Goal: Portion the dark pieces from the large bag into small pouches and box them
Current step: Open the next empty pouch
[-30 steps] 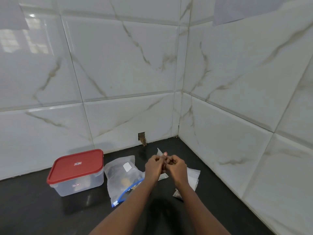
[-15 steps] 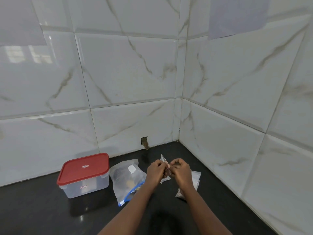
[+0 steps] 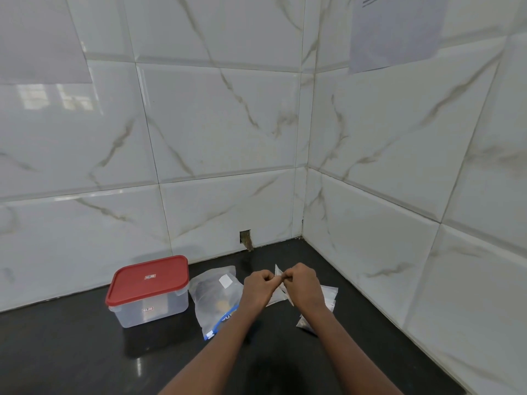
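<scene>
**Markings**
- The storage box (image 3: 148, 310) has a clear body and a red lid (image 3: 148, 279). Each carries a small red-and-white label, too small to read.
- The large zip bag (image 3: 212, 295) bears a blank white sticker. Its blue zip edge has white lettering that is partly covered by the left forearm and not legible.
- The paper sheet (image 3: 395, 32) on the right wall has fine print at its top edge, which is cut off and unreadable.

**Obscured items**
- The dark pieces inside the large zip bag show only as a dim mass.
- The stack of small pouches (image 3: 329, 293) lies partly behind the right wrist.

**Grip**
- The left hand (image 3: 258, 289) and right hand (image 3: 302, 286) are both curled.
- Their fingertips meet and pinch the top edge of one small clear pouch (image 3: 279, 292), held above the black countertop (image 3: 85, 352) between the large zip bag and the stack.
- The contents of this pouch cannot be made out.
</scene>
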Motion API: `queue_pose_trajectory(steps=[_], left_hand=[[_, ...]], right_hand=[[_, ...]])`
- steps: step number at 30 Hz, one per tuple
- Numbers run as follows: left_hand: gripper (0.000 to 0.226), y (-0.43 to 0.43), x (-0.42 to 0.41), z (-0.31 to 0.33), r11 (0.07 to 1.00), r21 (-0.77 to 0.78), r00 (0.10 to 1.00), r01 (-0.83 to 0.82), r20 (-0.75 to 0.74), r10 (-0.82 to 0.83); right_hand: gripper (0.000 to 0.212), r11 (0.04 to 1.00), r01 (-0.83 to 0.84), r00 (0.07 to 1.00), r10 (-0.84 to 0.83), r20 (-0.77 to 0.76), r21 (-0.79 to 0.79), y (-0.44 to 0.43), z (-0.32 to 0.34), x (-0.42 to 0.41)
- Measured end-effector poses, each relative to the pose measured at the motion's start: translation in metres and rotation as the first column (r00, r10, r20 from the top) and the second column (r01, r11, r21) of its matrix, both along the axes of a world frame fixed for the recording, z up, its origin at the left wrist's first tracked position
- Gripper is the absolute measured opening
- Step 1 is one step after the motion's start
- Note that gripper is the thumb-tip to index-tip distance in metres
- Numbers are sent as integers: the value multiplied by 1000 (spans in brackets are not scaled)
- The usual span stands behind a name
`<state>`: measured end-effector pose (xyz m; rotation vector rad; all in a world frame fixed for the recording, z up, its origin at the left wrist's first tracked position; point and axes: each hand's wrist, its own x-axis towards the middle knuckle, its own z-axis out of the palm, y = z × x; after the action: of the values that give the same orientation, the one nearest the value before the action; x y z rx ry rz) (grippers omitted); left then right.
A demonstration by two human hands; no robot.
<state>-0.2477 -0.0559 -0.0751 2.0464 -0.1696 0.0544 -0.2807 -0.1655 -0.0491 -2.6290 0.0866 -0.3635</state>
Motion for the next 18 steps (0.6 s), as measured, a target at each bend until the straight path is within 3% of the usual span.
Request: queue_pose_trajectory(steps=[7,11,13,18], left_hand=[[43,8,-1,3,999,39,999,-13,44,11],[39,6,-7,6,991,129,998,-39,43,34],[43,4,-5,5,987,158,1000,-22,17,20],[45,4,-2,8,969,245,1000,-9,-10,12]], right_hand=[[25,969,-125,989,105,-103,-211,-1,2,-1],[28,932,-119,993,107,-54,-343,-3,-2,-9],[32,944,-130,991,116,-65,-305,0,-2,-10],[39,999,-26,994,23,-108,-21,1,0,-5]])
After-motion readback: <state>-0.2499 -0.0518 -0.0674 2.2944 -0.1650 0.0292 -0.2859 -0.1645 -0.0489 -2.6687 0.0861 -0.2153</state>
